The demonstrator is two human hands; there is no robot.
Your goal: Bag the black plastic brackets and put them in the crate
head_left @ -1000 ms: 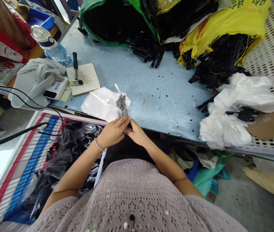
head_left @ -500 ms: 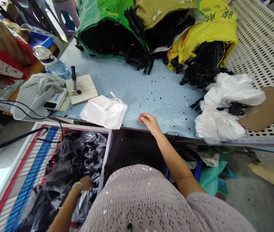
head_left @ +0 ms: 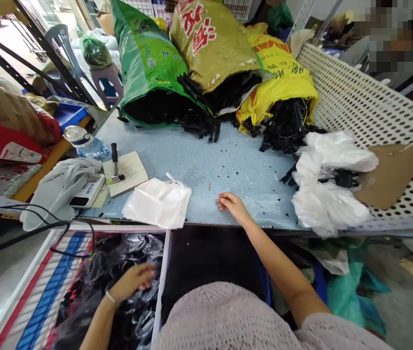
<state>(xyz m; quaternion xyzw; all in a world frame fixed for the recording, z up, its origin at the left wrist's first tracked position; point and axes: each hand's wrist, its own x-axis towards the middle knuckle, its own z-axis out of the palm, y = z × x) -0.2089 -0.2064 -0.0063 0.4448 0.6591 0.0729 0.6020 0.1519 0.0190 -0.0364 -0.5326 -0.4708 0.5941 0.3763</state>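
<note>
My left hand (head_left: 135, 282), with a bracelet at the wrist, is over a bin of black parts in clear plastic bags (head_left: 100, 287). Its fingers point right, loosely bent and somewhat apart, and nothing shows in them. My right hand (head_left: 233, 206) hovers at the front edge of the blue speckled table (head_left: 206, 165). Its fingers are slightly curled with no object visible between them. Left of that hand lies a stack of flat white plastic bags (head_left: 159, 201). A small hammer (head_left: 114, 163) rests on a pale board (head_left: 131, 170) behind the stack.
Green (head_left: 151, 58), tan (head_left: 217, 43) and yellow sacks (head_left: 283, 82) spill black parts at the back. White bundled bags (head_left: 323, 184) and cardboard (head_left: 392, 175) sit by a perforated white basket (head_left: 367, 107). A bottle (head_left: 86, 143), a scale (head_left: 88, 192) and cables (head_left: 60, 223) are left.
My left hand has risen out of the bagged parts and moved forward and right. My right hand stays near the table edge. The camera view has tilted up.
</note>
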